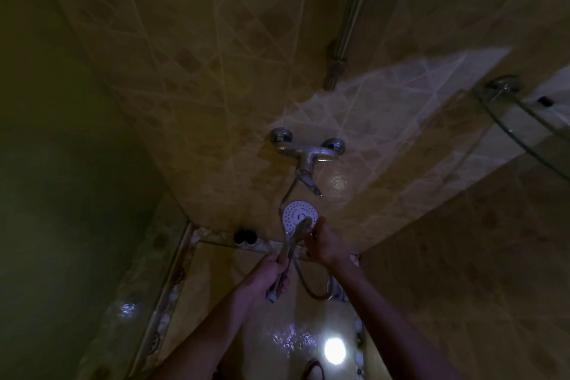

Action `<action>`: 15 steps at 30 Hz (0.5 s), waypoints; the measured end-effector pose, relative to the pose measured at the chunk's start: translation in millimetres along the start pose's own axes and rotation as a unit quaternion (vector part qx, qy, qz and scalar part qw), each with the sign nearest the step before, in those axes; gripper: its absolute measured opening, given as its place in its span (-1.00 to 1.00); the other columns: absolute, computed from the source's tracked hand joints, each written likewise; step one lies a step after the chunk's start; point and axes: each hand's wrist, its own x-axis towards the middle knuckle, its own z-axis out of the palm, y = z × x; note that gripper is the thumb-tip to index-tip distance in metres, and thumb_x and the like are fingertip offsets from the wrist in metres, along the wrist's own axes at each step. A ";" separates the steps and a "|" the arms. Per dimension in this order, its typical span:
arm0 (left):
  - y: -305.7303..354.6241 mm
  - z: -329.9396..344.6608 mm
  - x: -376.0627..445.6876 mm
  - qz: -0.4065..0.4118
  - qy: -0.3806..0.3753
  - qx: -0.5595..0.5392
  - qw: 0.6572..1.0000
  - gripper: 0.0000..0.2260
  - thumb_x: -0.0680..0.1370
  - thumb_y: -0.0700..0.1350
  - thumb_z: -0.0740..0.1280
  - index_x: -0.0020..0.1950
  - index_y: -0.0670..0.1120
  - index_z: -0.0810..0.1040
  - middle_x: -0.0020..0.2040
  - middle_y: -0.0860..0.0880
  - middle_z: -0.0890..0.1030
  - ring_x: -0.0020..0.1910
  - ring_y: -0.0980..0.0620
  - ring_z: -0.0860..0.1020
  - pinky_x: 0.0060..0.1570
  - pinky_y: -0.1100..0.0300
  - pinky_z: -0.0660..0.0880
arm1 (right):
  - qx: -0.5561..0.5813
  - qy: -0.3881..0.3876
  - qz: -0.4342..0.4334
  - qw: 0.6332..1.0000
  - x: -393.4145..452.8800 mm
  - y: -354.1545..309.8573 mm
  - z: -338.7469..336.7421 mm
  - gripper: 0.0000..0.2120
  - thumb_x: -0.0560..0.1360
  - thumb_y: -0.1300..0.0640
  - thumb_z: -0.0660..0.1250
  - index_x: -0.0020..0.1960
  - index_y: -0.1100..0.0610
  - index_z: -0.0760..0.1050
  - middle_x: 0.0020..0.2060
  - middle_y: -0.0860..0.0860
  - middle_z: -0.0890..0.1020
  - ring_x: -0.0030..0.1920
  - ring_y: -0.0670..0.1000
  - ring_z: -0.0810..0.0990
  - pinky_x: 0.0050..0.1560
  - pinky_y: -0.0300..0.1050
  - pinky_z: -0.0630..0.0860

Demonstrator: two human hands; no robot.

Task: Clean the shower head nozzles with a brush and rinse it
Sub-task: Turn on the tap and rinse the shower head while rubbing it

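The round white shower head (296,212) faces me, its nozzle face showing just below the tap. My left hand (269,275) grips its chrome handle (287,251) from below. The handle's white end sticks out under the fist. My right hand (327,244) is at the lower right rim of the head, fingers curled on a small greyish brush (303,222) that lies against the nozzle face. The dim light hides the brush's shape. The metal hose (313,290) loops down between my forearms.
A chrome mixer tap (308,153) with a down-pointing lever is fixed to the tiled wall above the head. A riser rail (350,21) runs up the wall. A glass corner shelf (524,123) juts out at right. A dark round object (245,237) sits on the ledge. The wet floor (334,348) glares.
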 end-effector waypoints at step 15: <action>1.1 -8.7 -9.4 0.004 0.005 0.009 1.000 -0.82 0.64 -0.21 0.10 -0.17 -0.14 0.33 -0.35 -0.14 0.43 -0.61 0.08 0.42 -0.62 0.30 0.36 | -0.040 -0.009 0.025 0.999 7.4 14.2 -15.9 -0.82 0.55 0.09 0.27 -0.03 0.16 0.30 -0.11 0.25 0.67 -0.10 0.19 0.64 -0.24 -0.11 0.37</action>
